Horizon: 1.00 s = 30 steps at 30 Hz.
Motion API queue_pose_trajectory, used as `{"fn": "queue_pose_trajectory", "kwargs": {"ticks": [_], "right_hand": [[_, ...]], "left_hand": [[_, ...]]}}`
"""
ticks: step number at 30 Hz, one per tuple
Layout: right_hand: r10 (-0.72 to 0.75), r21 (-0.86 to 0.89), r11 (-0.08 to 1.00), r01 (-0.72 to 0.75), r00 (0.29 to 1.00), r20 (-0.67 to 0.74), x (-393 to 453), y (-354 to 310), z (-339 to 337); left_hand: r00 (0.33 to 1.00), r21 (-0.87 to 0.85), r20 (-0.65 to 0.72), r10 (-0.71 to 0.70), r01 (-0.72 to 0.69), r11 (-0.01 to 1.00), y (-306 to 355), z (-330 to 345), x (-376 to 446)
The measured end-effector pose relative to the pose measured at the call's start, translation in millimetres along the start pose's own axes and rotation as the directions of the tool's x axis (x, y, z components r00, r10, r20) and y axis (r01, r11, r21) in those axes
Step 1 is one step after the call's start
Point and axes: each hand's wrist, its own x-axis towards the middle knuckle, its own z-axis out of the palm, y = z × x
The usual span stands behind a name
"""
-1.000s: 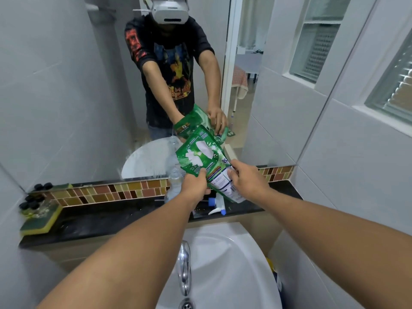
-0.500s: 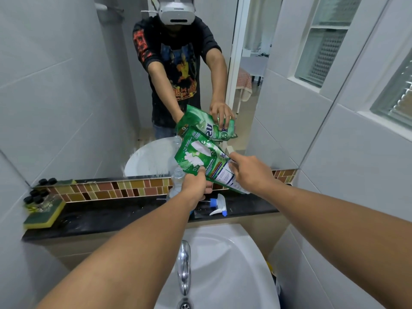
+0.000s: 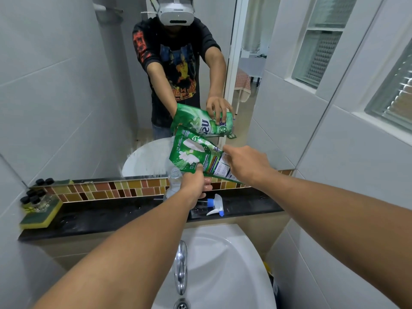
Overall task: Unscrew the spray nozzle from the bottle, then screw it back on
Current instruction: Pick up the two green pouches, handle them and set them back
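A clear plastic bottle (image 3: pixel 174 182) stands on the black ledge with its neck open and no nozzle on it. The white and blue spray nozzle (image 3: pixel 215 205) lies on its side on the ledge, to the right of the bottle. Both hands hold a green refill pouch (image 3: pixel 196 156) tilted over the bottle's mouth. My left hand (image 3: pixel 195 184) pinches the pouch's lower corner right beside the bottle's neck. My right hand (image 3: pixel 246 165) grips the pouch's raised right end. Whether liquid is flowing I cannot tell.
The black ledge (image 3: pixel 111 216) runs below a wall mirror (image 3: pixel 89 97) that reflects me and the pouch. A yellow-green sponge (image 3: pixel 41 216) with several small black-capped jars (image 3: pixel 33 197) sits at the ledge's left end. A white sink (image 3: pixel 223 264) with a chrome tap (image 3: pixel 181 264) lies below.
The pouch has tipped lower on its left side, and its corner has come down next to the bottle's open neck. My right hand has risen slightly with the pouch's other end.
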Motion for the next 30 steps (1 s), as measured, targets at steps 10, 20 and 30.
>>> {"fn": "queue_pose_trajectory", "kwargs": {"ticks": [10,20,30], "right_hand": [[-0.02,-0.078,0.997,0.021,1.0,0.004,5.3,-8.7,-10.8],[-0.036,-0.12,0.992,0.034,0.999,-0.018,6.7,-14.0,-19.6],[-0.053,-0.123,0.991,0.048,0.998,-0.043,7.2,-15.8,-20.7]], "left_hand": [[1.0,0.018,-0.002,-0.005,0.005,1.0,4.5,-1.5,-4.6],[1.0,0.001,0.004,-0.008,0.008,1.0,7.7,-1.1,-8.4],[1.0,-0.017,0.019,-0.02,0.02,1.0,12.0,-1.5,-11.0]]}}
